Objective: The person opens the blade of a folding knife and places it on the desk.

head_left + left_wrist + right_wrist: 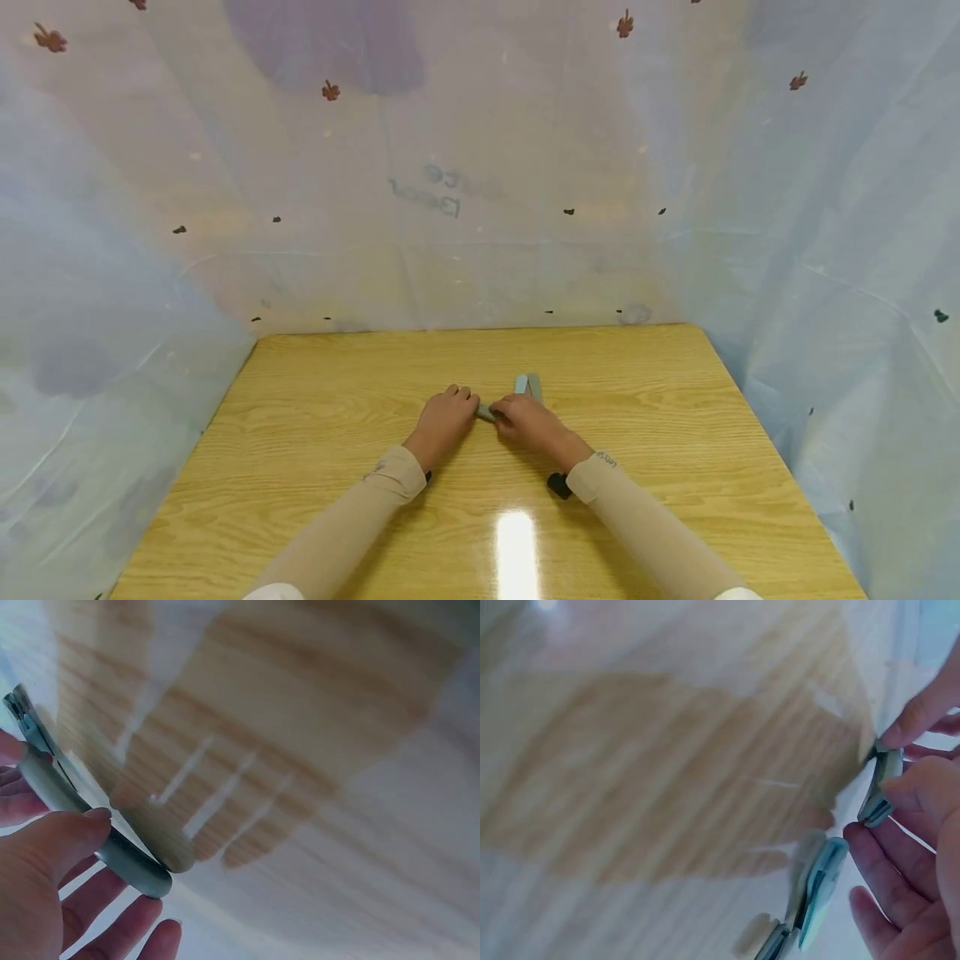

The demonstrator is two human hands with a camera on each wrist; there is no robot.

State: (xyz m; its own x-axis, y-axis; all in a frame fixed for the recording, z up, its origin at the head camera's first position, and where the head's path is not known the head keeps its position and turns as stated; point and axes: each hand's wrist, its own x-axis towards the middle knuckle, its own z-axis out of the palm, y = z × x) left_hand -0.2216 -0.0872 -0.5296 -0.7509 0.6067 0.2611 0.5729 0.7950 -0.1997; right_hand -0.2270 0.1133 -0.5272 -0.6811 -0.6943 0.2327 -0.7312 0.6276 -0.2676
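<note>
The desk (337, 375) ends at its far edge against a hanging sheet (487, 150), and its two side edges spread outward toward the person. The held thing, a slim grey-green object (486, 412) with rounded ends, is near the middle of the width, between the left hand (444, 423) and the right hand (531, 423). Wood grain stretches widely to either side of the hands, so both side edges lie well apart from them; the far edge is nearer. To the right, a pale blue piece (522, 384) and a grey piece (535, 385) lie side by side, spread slightly apart at their far ends, just beyond the right hand, which partly hides them. Whether it touches them I cannot tell.

Both hands grasp the slim object, one toward each end. The left hand pinches it, thumb on the near face and fingers behind, with the outer fingers spread. The right hand pinches the other end between thumb and fingers, its outer fingers loosely bent.

The desk is yellowish wood with a polished surface: a bright glare patch (516, 554) shows in front of the hands, and the wrist views catch reflections of the hands. The pale sheet carries purple patches, faint lettering and small brown leaf-like marks. Light beige sleeves (645, 529) cover both forearms, and a black device (558, 486) sits at the right wrist.
</note>
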